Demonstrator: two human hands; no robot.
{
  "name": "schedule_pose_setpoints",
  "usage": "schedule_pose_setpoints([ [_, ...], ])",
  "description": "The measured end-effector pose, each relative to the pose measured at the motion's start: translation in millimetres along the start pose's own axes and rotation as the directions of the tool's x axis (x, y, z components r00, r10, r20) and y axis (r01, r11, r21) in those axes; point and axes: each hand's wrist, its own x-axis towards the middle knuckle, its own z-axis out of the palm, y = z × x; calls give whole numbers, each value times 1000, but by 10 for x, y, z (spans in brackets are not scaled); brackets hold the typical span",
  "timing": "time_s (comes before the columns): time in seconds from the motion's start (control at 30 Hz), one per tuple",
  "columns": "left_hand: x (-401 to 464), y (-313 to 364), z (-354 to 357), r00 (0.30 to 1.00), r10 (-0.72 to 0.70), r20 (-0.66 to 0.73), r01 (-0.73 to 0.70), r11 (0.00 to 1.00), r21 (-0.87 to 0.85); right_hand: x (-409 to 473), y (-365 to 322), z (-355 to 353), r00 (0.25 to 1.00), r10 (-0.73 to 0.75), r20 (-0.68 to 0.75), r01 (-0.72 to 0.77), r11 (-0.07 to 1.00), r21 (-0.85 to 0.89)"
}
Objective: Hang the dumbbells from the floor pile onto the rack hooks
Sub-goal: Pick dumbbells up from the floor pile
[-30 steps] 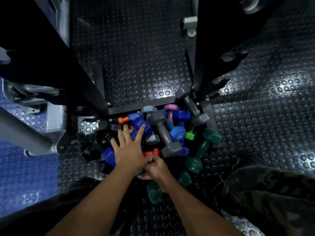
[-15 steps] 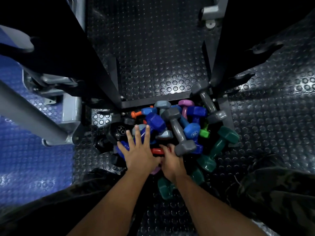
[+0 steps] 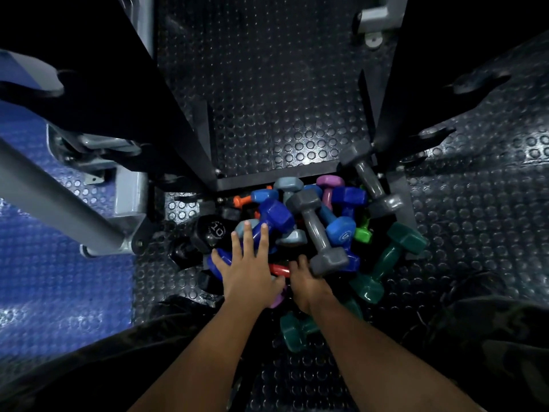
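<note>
A pile of coloured dumbbells lies on the floor at the rack's base bar. On top sits a grey dumbbell, with blue ones, a red one, green ones and a black "10" one around it. My left hand rests with spread, straight fingers on a dark blue dumbbell at the pile's left. My right hand reaches into the pile between the red dumbbell and the grey one's near head; its fingertips are hidden. Rack hooks stick out at the right.
Black rack uprights rise left and right of the pile. A grey machine frame stands at the left on blue matting. Another grey dumbbell leans by the right upright. My camouflage trouser leg is at the lower right.
My right hand has moved forward from beside my left wrist to the red dumbbell and the grey head. My left hand has spread its fingers over the blue dumbbell.
</note>
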Motion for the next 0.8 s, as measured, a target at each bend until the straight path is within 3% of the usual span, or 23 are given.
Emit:
schedule_pose_setpoints([
  [0.2,-1,18,-3,1000,-17,6,17,1000,-21,-280,-203,-139,991,-63,116,79,987,-139],
  [0.33,15,11,19,1000,-26,9,26,1000,-13,-610,-275,-324,981,184,56,-192,946,260],
  [0.47,-29,58,54,998,-27,-58,32,997,75,-908,130,-469,960,275,56,-278,903,328],
  [0.6,-62,139,100,971,148,-187,-112,975,190,-1077,414,-775,959,281,34,-278,910,308],
  [0.7,-103,220,147,951,289,-114,-249,929,275,-1173,446,-996,965,257,42,-259,928,266],
  [0.8,-203,290,104,956,295,8,-284,915,287,-1271,426,-1208,968,234,91,-249,944,215],
])
